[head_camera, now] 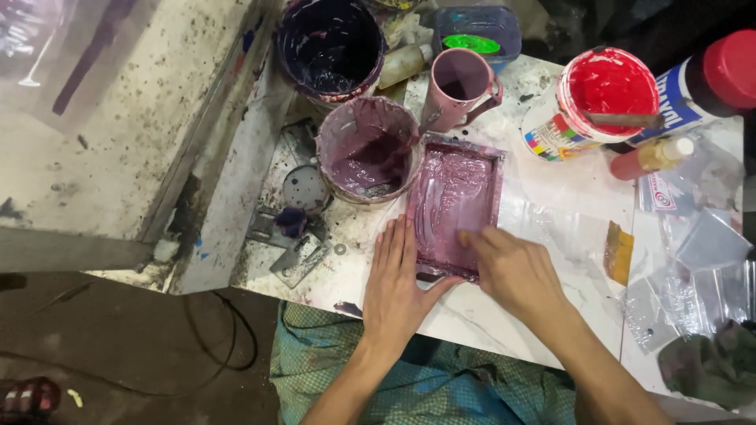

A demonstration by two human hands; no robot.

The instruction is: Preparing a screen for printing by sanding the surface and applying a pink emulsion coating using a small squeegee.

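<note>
A shallow rectangular tray (498,182) coated in mauve paint lies on the white table. My left hand (396,283) lies flat along the tray's left edge with fingers together, thumb at the near corner. My right hand (510,267) rests over the tray's near right part, fingertips pressing onto the painted surface. Just left of the tray stands a round bucket (367,149) of purple paint.
A dark purple bucket (331,46) and a pink mug (461,85) stand behind. A red paint tub (600,101) with a stick, a red-capped bottle (701,88) and a small bottle (650,157) sit at right. Plastic bags (693,260) lie far right. Table edge (441,327) near my lap.
</note>
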